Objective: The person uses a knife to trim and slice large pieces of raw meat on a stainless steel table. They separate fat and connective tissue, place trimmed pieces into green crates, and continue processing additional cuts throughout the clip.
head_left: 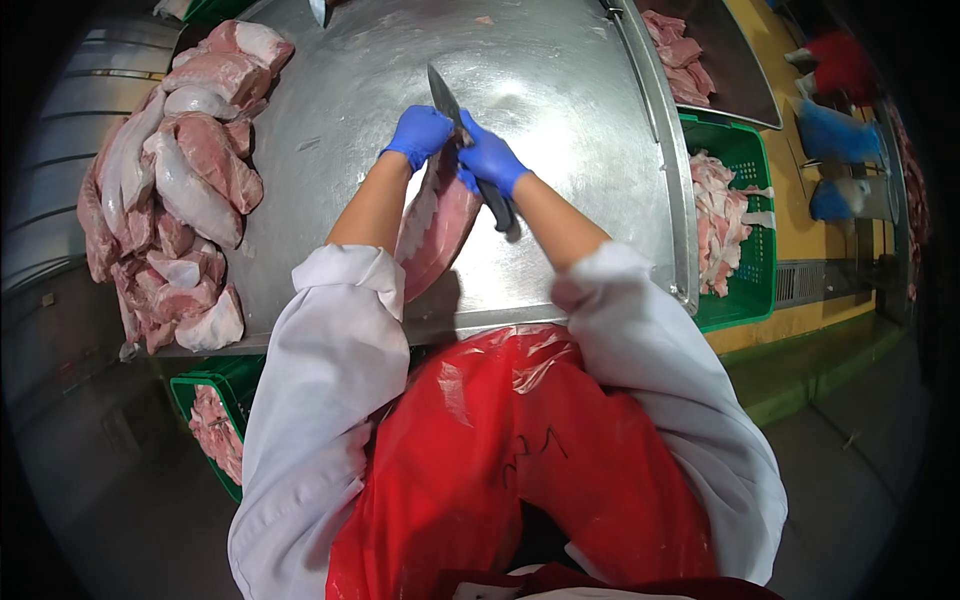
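Observation:
My left hand (420, 135), in a blue glove, is closed on the upper end of a long pink piece of meat (435, 240) with pale fat along it, lying on the steel table (560, 80). Just right of it my right hand (488, 158), also gloved, is closed on a knife (442, 92). The blade points away from me, beside my left fingers, and part of the black handle shows below my right hand. The two hands partly hide the meat's upper end.
A pile of meat cuts (200, 170) covers the table's left side. Another blade (318, 10) shows at the far edge. A steel tray of meat (680, 60) and a green crate (730, 310) of trimmings stand right. Another crate (235, 390) is low left.

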`<state>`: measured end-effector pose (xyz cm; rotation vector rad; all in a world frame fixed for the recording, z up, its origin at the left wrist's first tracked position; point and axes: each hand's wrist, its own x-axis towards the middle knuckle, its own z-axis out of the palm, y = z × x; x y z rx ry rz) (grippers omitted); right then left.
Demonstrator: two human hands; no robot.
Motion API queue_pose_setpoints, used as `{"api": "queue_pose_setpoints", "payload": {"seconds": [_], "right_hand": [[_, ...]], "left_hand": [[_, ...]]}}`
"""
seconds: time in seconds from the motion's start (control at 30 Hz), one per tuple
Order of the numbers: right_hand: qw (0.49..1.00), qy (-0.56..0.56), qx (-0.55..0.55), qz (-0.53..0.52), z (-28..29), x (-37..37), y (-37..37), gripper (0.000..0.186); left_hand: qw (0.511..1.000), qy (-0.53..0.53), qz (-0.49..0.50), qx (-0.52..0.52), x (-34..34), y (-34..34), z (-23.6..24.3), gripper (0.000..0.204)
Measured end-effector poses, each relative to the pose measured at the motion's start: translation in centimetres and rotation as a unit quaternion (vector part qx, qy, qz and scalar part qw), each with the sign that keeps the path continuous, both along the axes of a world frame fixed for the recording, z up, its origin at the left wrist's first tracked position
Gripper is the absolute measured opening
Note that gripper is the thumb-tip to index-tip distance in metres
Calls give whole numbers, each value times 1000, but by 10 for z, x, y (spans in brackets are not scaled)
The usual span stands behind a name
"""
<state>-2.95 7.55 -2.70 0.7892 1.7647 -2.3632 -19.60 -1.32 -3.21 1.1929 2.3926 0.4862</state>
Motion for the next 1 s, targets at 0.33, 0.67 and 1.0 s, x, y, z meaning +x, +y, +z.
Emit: {"api": "queue_pose_setpoints", "payload": {"seconds": [0.33, 0.67, 1.0], "right_hand": [[992, -21, 68, 103, 23, 31, 1, 79], [980, -16, 94, 175, 11, 66, -16, 75], [969, 29, 75, 234, -2, 89, -18, 75]], "left_hand": [[972, -201, 47, 114, 10, 8, 38, 12], [820, -478, 236, 208, 30, 0, 86, 15], [779, -537, 198, 256, 38, -12, 102, 14]]}}
